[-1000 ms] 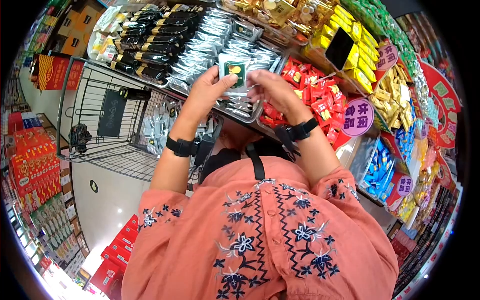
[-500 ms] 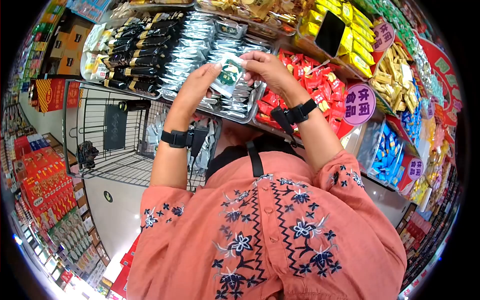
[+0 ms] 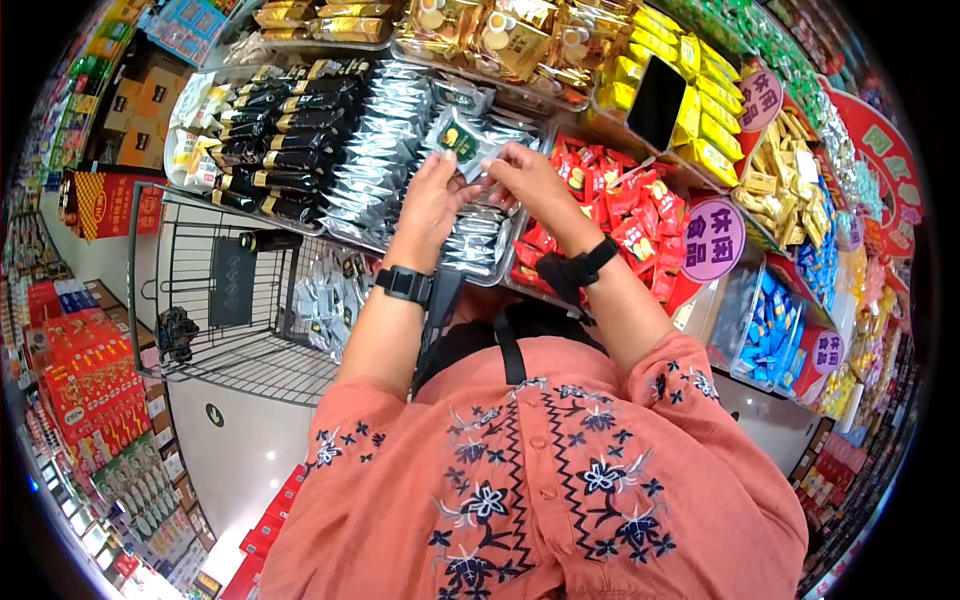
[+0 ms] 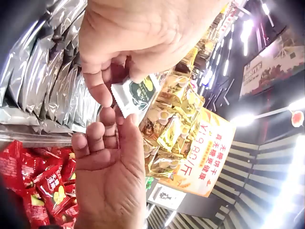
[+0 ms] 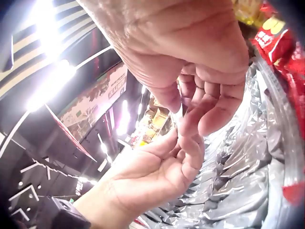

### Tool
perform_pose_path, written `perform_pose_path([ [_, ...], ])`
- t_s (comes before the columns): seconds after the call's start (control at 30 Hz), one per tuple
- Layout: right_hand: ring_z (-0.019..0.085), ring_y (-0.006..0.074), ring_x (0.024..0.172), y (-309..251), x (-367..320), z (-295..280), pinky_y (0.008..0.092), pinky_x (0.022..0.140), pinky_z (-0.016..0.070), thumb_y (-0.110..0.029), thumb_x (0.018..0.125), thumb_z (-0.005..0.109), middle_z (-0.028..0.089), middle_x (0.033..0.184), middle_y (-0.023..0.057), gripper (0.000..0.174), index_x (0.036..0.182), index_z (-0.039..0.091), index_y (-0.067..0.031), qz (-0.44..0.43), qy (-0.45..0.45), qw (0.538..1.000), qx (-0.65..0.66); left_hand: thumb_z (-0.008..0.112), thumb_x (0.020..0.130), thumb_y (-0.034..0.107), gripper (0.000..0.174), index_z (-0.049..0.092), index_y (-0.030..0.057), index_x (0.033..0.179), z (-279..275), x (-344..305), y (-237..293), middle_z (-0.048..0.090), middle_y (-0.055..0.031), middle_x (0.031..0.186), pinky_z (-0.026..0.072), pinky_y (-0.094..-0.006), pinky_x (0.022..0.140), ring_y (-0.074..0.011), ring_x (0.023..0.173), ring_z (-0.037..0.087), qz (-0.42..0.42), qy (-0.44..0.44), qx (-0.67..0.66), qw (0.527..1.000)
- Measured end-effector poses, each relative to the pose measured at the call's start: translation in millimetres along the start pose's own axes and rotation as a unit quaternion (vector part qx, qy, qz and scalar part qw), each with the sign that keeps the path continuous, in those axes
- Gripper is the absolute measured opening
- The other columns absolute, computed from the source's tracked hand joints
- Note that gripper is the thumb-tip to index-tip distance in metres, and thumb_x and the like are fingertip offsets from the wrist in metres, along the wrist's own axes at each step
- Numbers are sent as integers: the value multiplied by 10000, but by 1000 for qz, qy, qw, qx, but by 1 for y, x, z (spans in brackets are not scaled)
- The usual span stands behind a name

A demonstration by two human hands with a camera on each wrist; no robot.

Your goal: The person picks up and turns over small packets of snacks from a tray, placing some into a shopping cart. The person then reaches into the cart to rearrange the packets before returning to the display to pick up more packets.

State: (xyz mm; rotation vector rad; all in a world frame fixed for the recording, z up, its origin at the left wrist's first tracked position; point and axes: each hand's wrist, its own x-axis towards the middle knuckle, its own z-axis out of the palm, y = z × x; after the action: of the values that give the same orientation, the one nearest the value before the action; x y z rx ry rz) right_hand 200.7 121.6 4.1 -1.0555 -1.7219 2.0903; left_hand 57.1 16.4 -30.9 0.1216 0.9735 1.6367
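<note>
A small silvery-white packet with a dark green label [image 3: 459, 140] is held above the tray of silver packets [image 3: 385, 165]. The left hand [image 3: 433, 200] pinches its lower left part, thumb on the front. At its lower right edge, the thumb and fingertips of the right hand [image 3: 535, 185] pinch the packet. In the left wrist view the packet [image 4: 138, 93] lies between both hands, its serrated edge showing. The right wrist view has the left hand [image 5: 157, 171] and right hand [image 5: 190, 62] meeting at the fingertips, with the packet mostly hidden.
A wire shopping cart [image 3: 225, 360] at the left holds silver packets [image 3: 330, 300]. Black packets [image 3: 290, 135] lie left of the silver ones, red packets [image 3: 635, 220] to the right. A dark phone-like panel [image 3: 657, 103] stands by yellow packets [image 3: 710, 125]. Gold packets [image 3: 515, 40] fill trays behind.
Both hands have lowered slightly in the head view, the left one shifting right. The packet has tilted the other way, and the right fingers have moved from its upper corner to its lower right edge.
</note>
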Motion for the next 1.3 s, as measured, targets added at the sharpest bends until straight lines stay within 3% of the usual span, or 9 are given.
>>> perform_pose_path([
  [0.13,638,106,613,3,22,-2,269,515,495,-222,942,628,674,755,44,203,936,618,-20,-53,70,995,-53,563,1020,247,240,547,52,1159,7,21,3,633,-77,1074,559,-336,775,-201,940,643,6,-15,41,999],
  [0.27,658,303,619,8,43,-10,400,580,493,-181,918,608,674,760,177,177,921,613,-5,-170,148,949,-219,571,1000,321,386,525,-10,1194,13,29,11,601,-121,1115,564,-330,729,-218,980,639,6,57,165,985],
  [0.3,640,422,743,6,46,-10,460,649,487,-158,904,603,655,810,233,148,922,616,-12,-222,168,925,-258,594,983,346,458,490,-29,1226,11,33,12,576,-158,1142,570,-349,737,-246,985,640,20,52,175,983],
  [0.4,628,448,823,7,58,-14,495,699,488,-154,902,604,653,835,240,141,924,617,-15,-249,158,904,-309,585,1003,310,403,495,-15,1224,11,40,10,603,-137,1129,579,-364,795,-238,985,660,26,62,148,987],
  [0.6,616,455,820,4,73,-14,483,692,486,-160,915,599,644,826,248,154,947,617,-10,-299,188,862,-364,565,1012,296,482,405,-58,1298,19,49,15,568,-207,1208,577,-401,849,-305,1063,642,38,59,138,988],
  [0.7,648,423,806,5,81,-12,518,721,497,-168,891,608,672,823,216,144,939,636,-35,-266,198,859,-390,566,1011,300,499,397,-64,1307,22,54,17,555,-201,1209,577,-401,850,-305,1080,629,52,51,127,989],
  [1.0,663,420,836,16,95,-7,497,747,515,-212,890,623,686,844,221,185,961,660,-45,-217,222,892,-327,567,999,272,545,359,-74,1365,27,67,15,539,-181,1189,588,-399,845,-280,1069,627,86,64,145,984],
  [1.2,658,437,839,22,98,-6,491,759,515,-204,888,606,679,841,234,188,953,667,-38,-193,217,911,-294,591,977,248,694,246,-104,1466,38,64,13,533,-212,1241,607,-361,789,-269,1081,634,109,92,214,966],
  [1.3,656,440,839,28,102,-8,489,764,516,-202,885,603,679,842,234,189,958,668,-40,-191,223,908,-299,601,967,236,687,263,-108,1456,39,66,14,544,-219,1240,611,-345,757,-255,1058,646,93,107,255,956],
])
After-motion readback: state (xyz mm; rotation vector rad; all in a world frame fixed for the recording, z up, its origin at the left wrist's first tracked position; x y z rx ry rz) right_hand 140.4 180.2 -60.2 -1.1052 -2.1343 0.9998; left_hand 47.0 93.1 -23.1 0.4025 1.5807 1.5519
